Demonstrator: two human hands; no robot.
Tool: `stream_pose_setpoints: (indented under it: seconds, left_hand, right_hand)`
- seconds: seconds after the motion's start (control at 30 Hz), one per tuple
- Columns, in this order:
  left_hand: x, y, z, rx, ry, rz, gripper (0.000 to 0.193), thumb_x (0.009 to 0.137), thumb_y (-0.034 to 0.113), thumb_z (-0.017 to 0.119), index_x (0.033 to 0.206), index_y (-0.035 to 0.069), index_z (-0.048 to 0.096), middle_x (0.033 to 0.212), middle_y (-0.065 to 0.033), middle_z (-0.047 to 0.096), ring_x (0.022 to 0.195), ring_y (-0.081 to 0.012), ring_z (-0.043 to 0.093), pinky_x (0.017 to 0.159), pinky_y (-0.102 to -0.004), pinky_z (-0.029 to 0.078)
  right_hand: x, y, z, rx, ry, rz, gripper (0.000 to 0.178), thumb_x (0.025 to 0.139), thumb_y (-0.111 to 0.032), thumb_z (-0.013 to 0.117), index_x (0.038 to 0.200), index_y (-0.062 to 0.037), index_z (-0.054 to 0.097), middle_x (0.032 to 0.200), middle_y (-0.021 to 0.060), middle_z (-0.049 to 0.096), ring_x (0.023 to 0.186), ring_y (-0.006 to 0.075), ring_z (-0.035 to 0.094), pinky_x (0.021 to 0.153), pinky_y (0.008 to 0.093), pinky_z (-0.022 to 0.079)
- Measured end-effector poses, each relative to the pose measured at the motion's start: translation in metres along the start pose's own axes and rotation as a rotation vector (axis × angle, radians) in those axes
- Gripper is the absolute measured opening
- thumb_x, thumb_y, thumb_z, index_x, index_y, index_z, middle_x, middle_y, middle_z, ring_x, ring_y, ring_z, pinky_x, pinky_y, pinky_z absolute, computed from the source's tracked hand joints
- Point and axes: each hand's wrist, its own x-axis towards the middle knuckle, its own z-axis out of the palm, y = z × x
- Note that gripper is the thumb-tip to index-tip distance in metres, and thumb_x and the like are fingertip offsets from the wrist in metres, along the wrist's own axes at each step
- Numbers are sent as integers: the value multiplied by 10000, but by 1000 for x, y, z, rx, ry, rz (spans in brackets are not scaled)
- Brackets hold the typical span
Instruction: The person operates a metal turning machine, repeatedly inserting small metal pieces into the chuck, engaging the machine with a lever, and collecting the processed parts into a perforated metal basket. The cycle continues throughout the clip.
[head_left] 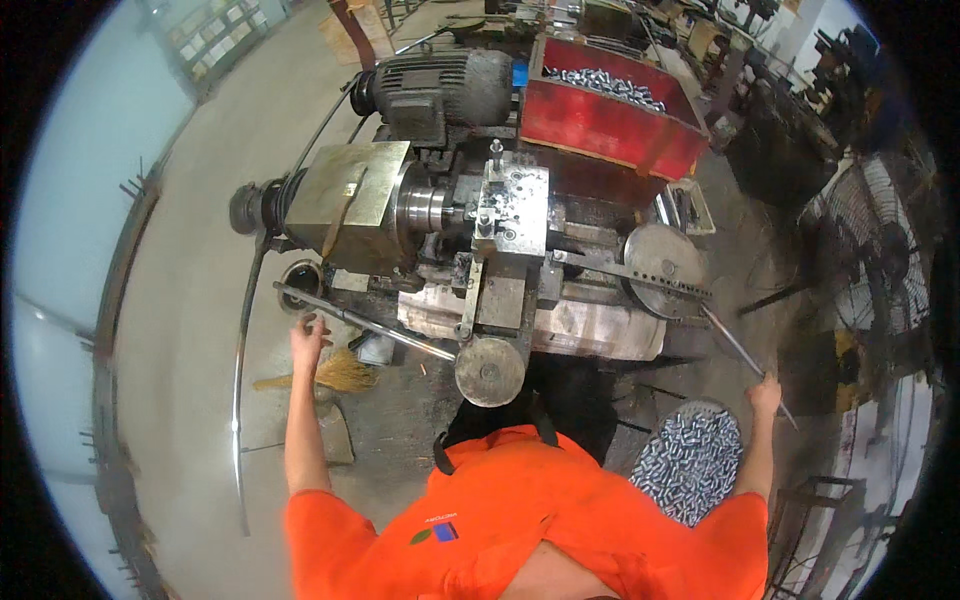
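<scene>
My right hand (pixel 765 393) is closed around a thin metal lever rod (pixel 738 350), which slants up to a round plate on the machine's right side. My left hand (pixel 310 338) is just below the outer end of another steel lever bar (pixel 365 322). Its fingers are loosely bent and spread, and they look apart from the bar. That bar runs to a round metal disc (pixel 489 372) in front of me. Between the hands stands a lathe-like machine, with a chuck (pixel 420 210) facing a metal tool block (pixel 515 205).
A red bin (pixel 610 115) of small metal parts stands behind the machine. More shiny cylinders fill a container (pixel 690 462) beside my right arm. A straw broom (pixel 345 372) lies near my left forearm. A caged fan (pixel 870 250) stands at right; an electric motor (pixel 435 90) sits behind.
</scene>
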Motion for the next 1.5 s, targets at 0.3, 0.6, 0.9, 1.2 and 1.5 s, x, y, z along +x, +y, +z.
stream_pose_setpoints:
  seconds: [0.3, 0.6, 0.9, 1.2, 1.5]
  left_hand:
    - [-1, 62, 49, -402, 174, -163, 354, 881, 274, 532, 987, -62, 490, 722, -147, 592, 518, -237, 612, 426, -323, 527]
    - [0, 58, 63, -512, 240, -20, 210, 869, 205, 481, 801, 10, 517, 621, -78, 549, 474, -203, 558, 425, -341, 519]
    - [15, 41, 44, -346, 72, -137, 358, 873, 280, 490, 989, -59, 480, 697, -132, 570, 506, -228, 602, 431, -350, 545]
    - [6, 58, 36, -230, -67, -242, 445, 869, 348, 477, 825, -93, 524, 604, -191, 589, 462, -281, 606, 391, -352, 530]
    - [-1, 41, 24, -409, -150, -241, 563, 857, 479, 509, 1052, -49, 521, 849, -176, 626, 673, -232, 644, 621, -293, 518]
  right_hand:
    - [-135, -9, 22, 197, -111, -93, 310, 580, -254, 651, 786, -27, 605, 826, 191, 631, 751, 345, 609, 700, 425, 485]
    - [-229, -87, -2, 1070, -374, 28, 311, 618, -99, 542, 907, 4, 598, 640, -17, 481, 572, 98, 437, 515, 247, 347]
    - [-231, -98, -30, 1090, -348, 38, 293, 580, -142, 568, 822, 22, 585, 579, 32, 465, 561, 130, 443, 511, 288, 369]
    - [-75, 6, 14, 152, -28, -122, 398, 632, -253, 621, 964, -35, 594, 804, 230, 612, 797, 405, 596, 732, 500, 471]
    - [36, -42, 31, 71, 478, -49, 771, 601, -199, 640, 1322, -52, 410, 1250, 210, 474, 1159, 360, 447, 981, 455, 350]
